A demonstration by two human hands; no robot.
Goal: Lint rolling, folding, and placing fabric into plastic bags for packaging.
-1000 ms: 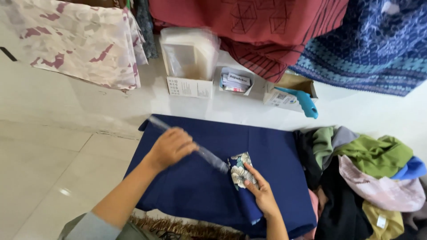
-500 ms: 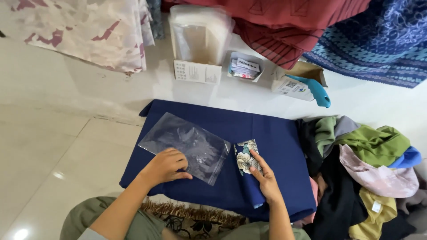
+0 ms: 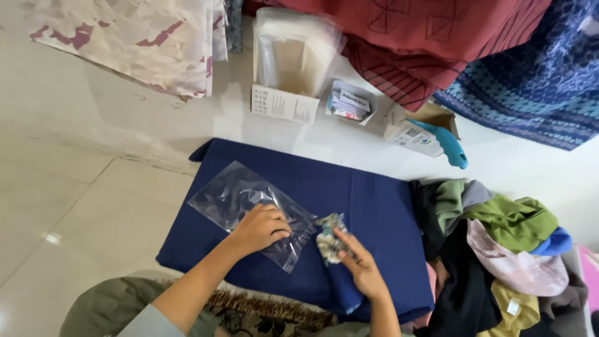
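The left hand (image 3: 261, 228) has shifted right along the clear plastic bag (image 3: 249, 209), now pressing it flat, fingers spread. The right hand (image 3: 359, 268) pinches a folded patterned cloth (image 3: 329, 237) just beside it on the navy fabric (image 3: 374, 206).

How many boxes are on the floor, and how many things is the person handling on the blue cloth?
Boxes on the floor: 3 (tall box of clear bags, small open box, box with a blue tool)
Clear plastic bag under the left hand: 1
Patterned folded cloth at the right hand: 1
Total: 5
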